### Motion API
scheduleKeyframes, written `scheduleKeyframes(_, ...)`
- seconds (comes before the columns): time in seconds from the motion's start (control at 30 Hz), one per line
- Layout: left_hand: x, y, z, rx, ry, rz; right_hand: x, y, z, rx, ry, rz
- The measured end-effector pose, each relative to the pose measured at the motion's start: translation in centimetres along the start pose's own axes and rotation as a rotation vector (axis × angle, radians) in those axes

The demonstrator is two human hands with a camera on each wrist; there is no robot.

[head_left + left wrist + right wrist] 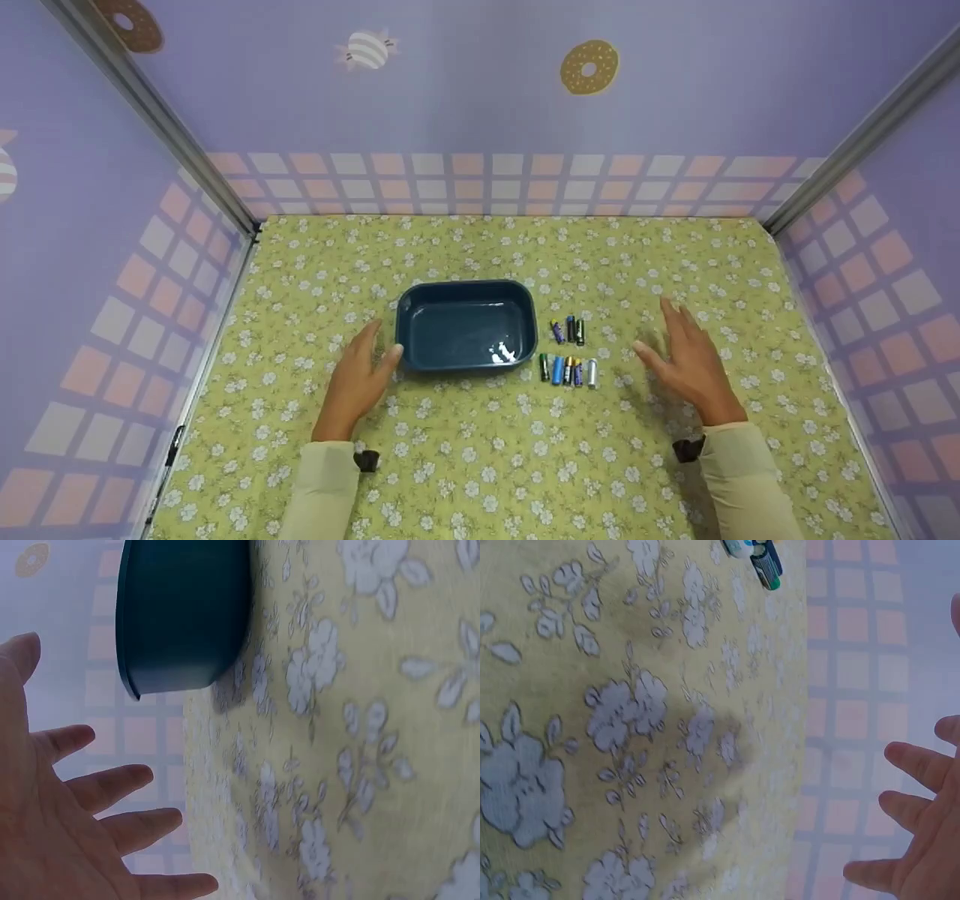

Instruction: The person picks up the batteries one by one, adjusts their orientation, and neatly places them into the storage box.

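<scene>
A dark blue rectangular dish stands on the flowered cloth, with its inside bare. Just right of it lie several small batteries in two rows: a blue battery and a silver battery are in the nearer row, a green-and-black battery in the farther one. My left hand is at the dish's left side, fingers spread; the left wrist view shows a gap between it and the dish. My right hand hovers to the right of the batteries, fingers spread, holding nothing. Batteries peek in at the top of the right wrist view.
A yellow-green cloth with white flowers covers the table. Purple walls with pink and white squares enclose it at the back and both sides. Metal posts mark the back corners.
</scene>
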State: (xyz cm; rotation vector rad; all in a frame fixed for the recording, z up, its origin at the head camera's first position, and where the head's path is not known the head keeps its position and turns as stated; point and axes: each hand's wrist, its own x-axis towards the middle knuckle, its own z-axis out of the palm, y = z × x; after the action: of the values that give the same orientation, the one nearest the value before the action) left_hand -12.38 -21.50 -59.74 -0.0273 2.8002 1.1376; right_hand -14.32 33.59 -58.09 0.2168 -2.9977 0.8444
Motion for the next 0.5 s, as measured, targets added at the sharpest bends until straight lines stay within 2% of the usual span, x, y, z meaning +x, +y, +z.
scheduleKeyframes(0.23,-0.3,0.0,1.4,-0.050,-0.043,-0.008,-0.1,-0.7,1.5,0.087,-0.027,-0.017)
scheduleKeyframes(0.5,-0.3,-0.2,2.2,-0.025,-0.047,-0.018,0.1,-0.8,3.2,0.132,-0.051,-0.055)
